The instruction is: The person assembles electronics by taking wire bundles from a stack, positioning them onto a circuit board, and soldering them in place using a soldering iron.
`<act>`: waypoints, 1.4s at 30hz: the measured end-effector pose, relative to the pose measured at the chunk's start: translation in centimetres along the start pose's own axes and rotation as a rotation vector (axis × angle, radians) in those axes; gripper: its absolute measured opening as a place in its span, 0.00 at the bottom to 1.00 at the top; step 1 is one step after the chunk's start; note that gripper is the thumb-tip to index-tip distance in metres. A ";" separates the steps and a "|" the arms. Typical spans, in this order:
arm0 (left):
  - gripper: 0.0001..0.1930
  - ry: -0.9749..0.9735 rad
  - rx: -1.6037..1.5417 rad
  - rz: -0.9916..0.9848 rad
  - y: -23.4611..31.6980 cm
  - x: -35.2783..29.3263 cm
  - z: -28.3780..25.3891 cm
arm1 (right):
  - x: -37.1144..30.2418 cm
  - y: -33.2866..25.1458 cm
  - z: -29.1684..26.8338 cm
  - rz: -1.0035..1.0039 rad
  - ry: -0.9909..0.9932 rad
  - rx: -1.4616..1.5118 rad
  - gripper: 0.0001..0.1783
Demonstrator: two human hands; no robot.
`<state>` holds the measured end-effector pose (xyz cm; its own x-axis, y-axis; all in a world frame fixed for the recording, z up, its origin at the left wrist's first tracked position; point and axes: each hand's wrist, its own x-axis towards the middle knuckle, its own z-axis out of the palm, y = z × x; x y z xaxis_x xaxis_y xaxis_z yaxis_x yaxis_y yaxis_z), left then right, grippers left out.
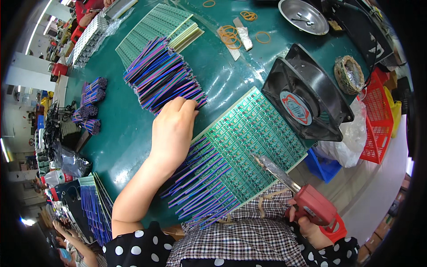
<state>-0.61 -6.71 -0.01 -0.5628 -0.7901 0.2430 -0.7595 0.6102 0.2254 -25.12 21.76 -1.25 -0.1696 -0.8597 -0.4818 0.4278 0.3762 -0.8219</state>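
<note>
Left hand [172, 127] is stretched out over the green desk [129, 133], its fingers [180, 106] curled together onto the near end of a loose heap of short coloured wires [160, 75]. Looks like the fingertips are pinching a few strands, but they're tucked under, so I can't say for sure.

Right hand [307, 222] is low at the right edge, fingers clamped around the red handle of a soldering gun [307, 198]. Its metal tip points up-left and hangs just over the near corner of a big green circuit board panel [253, 138]. A row of blue and purple wires [202, 182] fans out from the board's near-left edge toward the person's checked apron.

Just beyond the board, a black square fan [307, 95] sits tilted. Farther back there are rubber bands [229, 35], a metal dish [304, 17] and more striped green panels [155, 26]. A red basket [377, 120] is off to the right.
</note>
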 end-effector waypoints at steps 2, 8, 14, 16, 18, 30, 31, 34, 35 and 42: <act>0.07 0.057 -0.048 0.040 -0.3 0.0 -0.1 | 0.0 0.7 -0.1 -0.024 0.017 0.018 0.48; 0.05 0.001 -0.422 -0.210 -0.3 -0.6 -0.7 | 0.2 1.0 -0.4 -0.063 0.027 0.047 0.46; 0.05 -0.215 -1.150 -0.670 0.0 -1.4 -2.5 | 0.0 1.7 -0.6 -0.066 0.013 0.051 0.47; 0.05 -0.221 -1.146 -0.659 0.4 -1.7 -2.6 | -0.1 1.9 -0.7 -0.076 0.017 0.052 0.46; 0.05 -0.235 -1.145 -0.648 1.4 -2.0 -2.8 | -0.3 2.1 -1.2 -0.077 -0.006 0.042 0.46; 0.14 -0.060 0.040 0.417 7.6 -8.2 -1.6 | -0.5 0.7 -1.5 -0.118 -0.123 -0.402 0.39; 0.15 -0.053 0.078 0.433 7.4 -8.4 -1.1 | -0.5 0.7 -1.4 -0.164 -0.123 -0.455 0.40; 0.15 -0.026 0.070 0.419 7.3 -8.7 -0.6 | -0.6 1.5 -1.9 -0.238 -0.135 -0.453 0.40; 0.15 -0.027 0.068 0.416 7.3 -8.7 -0.5 | -0.5 1.6 -2.0 -0.236 -0.136 -0.455 0.40; 0.16 0.038 0.142 0.471 7.1 -8.8 0.0 | -0.4 1.6 -1.9 -0.166 -0.199 -0.498 0.42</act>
<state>-1.04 4.55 -0.55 -0.8455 -0.4259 0.3221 -0.4637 0.8848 -0.0472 -26.07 23.37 -2.97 -0.0078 -0.9517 -0.3069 -0.0700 0.3067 -0.9492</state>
